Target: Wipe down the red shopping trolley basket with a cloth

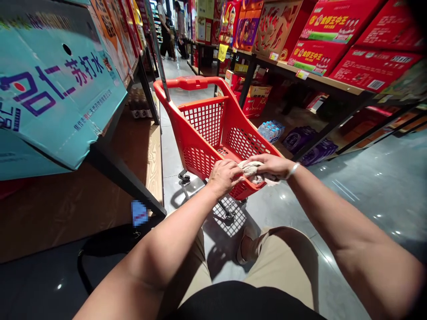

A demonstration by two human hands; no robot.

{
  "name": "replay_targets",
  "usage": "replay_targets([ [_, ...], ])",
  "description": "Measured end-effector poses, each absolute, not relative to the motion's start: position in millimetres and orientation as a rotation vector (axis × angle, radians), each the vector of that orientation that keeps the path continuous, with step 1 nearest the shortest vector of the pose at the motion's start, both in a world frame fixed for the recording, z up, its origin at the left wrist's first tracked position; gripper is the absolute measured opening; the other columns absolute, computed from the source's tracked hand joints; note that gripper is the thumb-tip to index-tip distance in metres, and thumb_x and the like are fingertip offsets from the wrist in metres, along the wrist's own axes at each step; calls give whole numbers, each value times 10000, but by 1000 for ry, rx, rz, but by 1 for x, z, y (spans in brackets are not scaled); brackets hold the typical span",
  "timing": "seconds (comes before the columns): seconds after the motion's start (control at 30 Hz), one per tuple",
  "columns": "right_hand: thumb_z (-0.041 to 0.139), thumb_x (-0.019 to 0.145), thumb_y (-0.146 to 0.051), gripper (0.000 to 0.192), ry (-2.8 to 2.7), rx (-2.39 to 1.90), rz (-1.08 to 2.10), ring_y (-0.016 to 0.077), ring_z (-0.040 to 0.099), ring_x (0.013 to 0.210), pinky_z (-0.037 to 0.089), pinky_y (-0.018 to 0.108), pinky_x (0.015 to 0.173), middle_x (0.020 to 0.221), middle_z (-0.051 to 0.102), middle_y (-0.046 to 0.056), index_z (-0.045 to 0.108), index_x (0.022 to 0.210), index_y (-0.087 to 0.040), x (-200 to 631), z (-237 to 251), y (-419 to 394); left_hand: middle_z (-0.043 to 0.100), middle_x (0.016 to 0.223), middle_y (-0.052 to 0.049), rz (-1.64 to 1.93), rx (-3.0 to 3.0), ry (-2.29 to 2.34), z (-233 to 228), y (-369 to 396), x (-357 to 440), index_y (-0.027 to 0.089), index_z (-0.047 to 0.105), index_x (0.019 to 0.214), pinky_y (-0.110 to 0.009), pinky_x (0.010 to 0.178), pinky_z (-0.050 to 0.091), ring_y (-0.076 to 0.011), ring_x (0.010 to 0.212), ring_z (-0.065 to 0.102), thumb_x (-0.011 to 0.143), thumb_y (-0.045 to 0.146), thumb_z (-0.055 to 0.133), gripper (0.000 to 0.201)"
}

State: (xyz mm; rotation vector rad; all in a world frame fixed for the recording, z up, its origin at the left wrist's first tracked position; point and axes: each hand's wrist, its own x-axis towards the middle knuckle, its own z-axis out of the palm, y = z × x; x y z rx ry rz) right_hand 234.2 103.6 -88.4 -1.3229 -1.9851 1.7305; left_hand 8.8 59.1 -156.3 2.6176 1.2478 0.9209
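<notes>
A red plastic shopping cart (pixel 200 111) stands in front of me, its handle at the far side and its basket holding nothing that I can see. At the cart's near rim my right hand (pixel 271 165) is closed on a bunched whitish cloth (pixel 251 169). My left hand (pixel 225 177) lies over the same rim, fingers curled beside the cloth. Whether those left fingers grip the rim or the cloth's edge is hard to see. A pale band circles my right wrist.
Light-blue cartons (pixel 56 89) fill a shelf close on my left. Red gift boxes (pixel 370 66) line the right shelf, with shrink-wrapped bottles (pixel 271 130) on its lower level. A black strap or bag (pixel 106 242) lies at lower left. Two people walk at the aisle's far end.
</notes>
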Motion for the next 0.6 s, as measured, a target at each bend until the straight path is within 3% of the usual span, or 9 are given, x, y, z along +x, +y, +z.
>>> replay_targets([
  [0.13,693,782,-308,441,-1806,-1352,1037,262,639,1127,545,390,959,1274,646,97,618,1205,-209,278,-86,61,740,1143,-49,921,2605,1247,-155,60,11,277,760,1113,-434,992,394,-254,1152,594,950,463,650,271],
  [0.27,629,707,-131,489,-1691,-1567,305,330,470,1380,381,514,1170,1413,532,132,646,1191,-202,271,-146,22,734,1085,-54,893,2600,1299,-153,58,16,299,776,1136,-456,1018,385,-267,1141,589,933,495,666,302],
  [0.43,546,769,-120,559,-1453,-1497,138,279,481,1346,439,483,1118,1403,410,161,531,1321,-210,195,-225,-35,708,1068,-56,835,2605,1390,-151,54,20,311,784,1138,-459,1015,392,-269,1129,573,921,508,674,313],
  [0.6,569,785,-175,471,-1293,-1410,197,232,533,1250,443,447,1113,1262,465,117,465,1242,-226,179,-248,-41,670,1070,-67,809,2625,1383,-147,48,21,318,784,1138,-461,1012,398,-273,1130,545,929,519,650,320],
])
